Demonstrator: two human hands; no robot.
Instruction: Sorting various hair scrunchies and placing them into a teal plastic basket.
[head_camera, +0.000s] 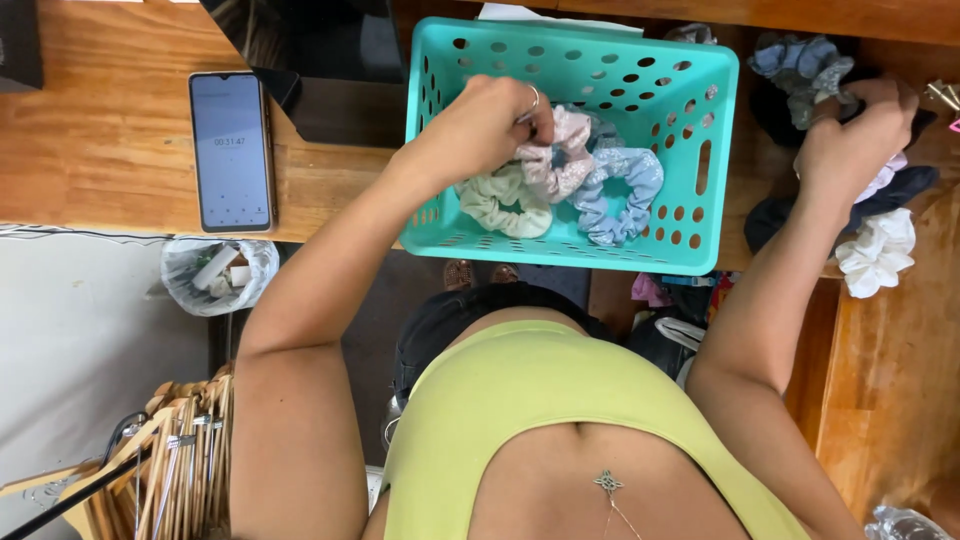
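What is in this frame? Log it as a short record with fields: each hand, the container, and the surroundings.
left hand: left hand inside the teal perforated plastic basket, pinching the pale pink fabric scrunchie
right hand: right hand on the pile of loose fabric scrunchies beside the basket, fingers curled into it
basket contents: pink scrunchie, cream fabric scrunchie, light blue fabric scrunchie
surface: wooden table
nearby: black smartphone lying flat left of the basket, screen lit; wooden clothes hangers lower left

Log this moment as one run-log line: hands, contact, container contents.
left hand: pinching pink scrunchie inside teal basket | right hand: on scrunchie pile beside basket | basket also holds cream scrunchie, blue scrunchie
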